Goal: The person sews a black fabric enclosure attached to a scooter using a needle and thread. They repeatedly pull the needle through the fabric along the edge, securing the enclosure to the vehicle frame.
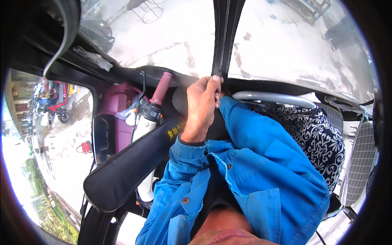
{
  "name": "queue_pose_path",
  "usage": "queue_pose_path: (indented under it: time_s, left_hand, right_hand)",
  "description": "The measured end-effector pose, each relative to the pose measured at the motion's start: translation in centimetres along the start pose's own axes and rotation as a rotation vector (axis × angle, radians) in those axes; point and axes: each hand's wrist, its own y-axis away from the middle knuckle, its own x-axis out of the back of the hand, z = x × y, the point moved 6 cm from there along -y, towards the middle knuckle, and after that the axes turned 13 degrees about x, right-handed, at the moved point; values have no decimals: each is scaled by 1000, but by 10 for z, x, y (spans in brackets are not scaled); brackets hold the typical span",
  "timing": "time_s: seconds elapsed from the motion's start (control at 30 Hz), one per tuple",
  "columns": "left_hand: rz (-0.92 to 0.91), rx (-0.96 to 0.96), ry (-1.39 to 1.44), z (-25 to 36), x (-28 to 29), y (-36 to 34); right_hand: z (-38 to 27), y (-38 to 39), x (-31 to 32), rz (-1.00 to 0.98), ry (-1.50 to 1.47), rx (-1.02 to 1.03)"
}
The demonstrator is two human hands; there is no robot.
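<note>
My left hand (203, 98) is closed at the lower end of a black zippered strip (222, 36) between two clear plastic panels, pinching what looks like the zipper pull. My right hand (223, 95) is mostly hidden behind it at the end of my blue sleeve, so its fingers cannot be made out. Below and left of my left hand lies a long black padded piece (118, 171) with yellow lettering. Further left, a pink handlebar grip (161, 87) stands above a white handlebar tube (145, 132).
Purple vehicle bodywork (118, 102) and the black cover frame (65, 73) are on the left, with parked scooters (55, 102) outside. On the right are a silver bar (273, 96), a patterned cloth seat (314, 147) and a checked pad (357, 159).
</note>
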Motion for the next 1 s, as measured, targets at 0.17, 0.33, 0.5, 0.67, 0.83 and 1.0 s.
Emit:
queue_pose_path:
  time_s: [0.17,0.33,0.5,0.67,0.83,1.0]
  left_hand:
    - [25,75,35,7,-8,4]
    - [-4,24,63,9,-11,-15]
    - [26,72,-42,3,-9,-46]
    - [57,71,-114,-1,-9,-54]
    - [36,85,-48,1,-8,-48]
    - [27,70,-49,4,-11,-38]
  right_hand:
    - [-7,-15,-7,20,-100,-85]
    - [11,-37,-37,35,-200,-169]
    - [37,-30,-52,38,-419,-383]
    - [-35,3,50,529,-732,7]
    - [-108,48,157,292,-1535,112]
    - [-148,68,239,67,-1992,267]
